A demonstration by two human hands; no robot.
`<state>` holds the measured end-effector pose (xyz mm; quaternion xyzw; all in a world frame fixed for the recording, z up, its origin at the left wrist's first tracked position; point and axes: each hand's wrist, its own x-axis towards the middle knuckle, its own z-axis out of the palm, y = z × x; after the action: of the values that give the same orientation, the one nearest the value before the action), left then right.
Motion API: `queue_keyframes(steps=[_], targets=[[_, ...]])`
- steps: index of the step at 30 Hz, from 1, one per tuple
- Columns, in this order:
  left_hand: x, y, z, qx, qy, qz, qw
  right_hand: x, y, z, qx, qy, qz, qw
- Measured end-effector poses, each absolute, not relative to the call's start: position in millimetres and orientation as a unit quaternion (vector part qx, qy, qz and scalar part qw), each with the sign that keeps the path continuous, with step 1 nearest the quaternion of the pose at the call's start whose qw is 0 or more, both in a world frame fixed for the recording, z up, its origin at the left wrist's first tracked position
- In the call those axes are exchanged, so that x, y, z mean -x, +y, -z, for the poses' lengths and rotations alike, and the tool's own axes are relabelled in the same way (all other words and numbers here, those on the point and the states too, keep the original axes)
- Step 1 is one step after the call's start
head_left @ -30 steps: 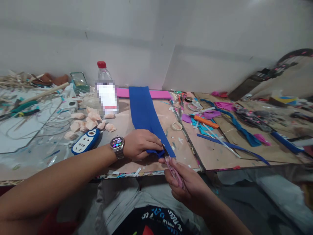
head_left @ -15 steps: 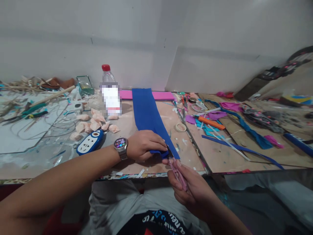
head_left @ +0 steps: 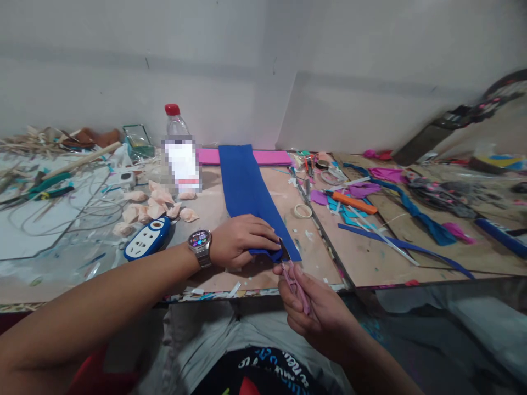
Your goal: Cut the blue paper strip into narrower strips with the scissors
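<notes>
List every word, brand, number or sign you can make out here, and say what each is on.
"09" starts the time on the watch face; the digits after it are too small to read surely.
"a new" seems to run along the dark shirt; its other lettering is too distorted to read.
Bottle: pixelated over, nothing legible.

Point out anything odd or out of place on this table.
The bottle looks odd: coarse square blocks cover its middle, probably image masking. Scraps litter the front edge of the table near the left hand, looking untidy.
</notes>
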<state>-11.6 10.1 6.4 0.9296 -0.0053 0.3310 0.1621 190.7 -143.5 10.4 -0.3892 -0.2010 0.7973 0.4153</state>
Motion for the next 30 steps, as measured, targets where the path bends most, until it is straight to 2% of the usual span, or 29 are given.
queue_keyframes(steps=[16,30], targets=[[12,10,-4,-0.928,0.021,-0.323,0.186,-194,-141,-2,0.35,-0.202,-0.811,0.424],[12,8,-6,-0.938,0.008,-0.298,0.176,-188,-149,-18,0.433,-0.238,-0.757,0.428]])
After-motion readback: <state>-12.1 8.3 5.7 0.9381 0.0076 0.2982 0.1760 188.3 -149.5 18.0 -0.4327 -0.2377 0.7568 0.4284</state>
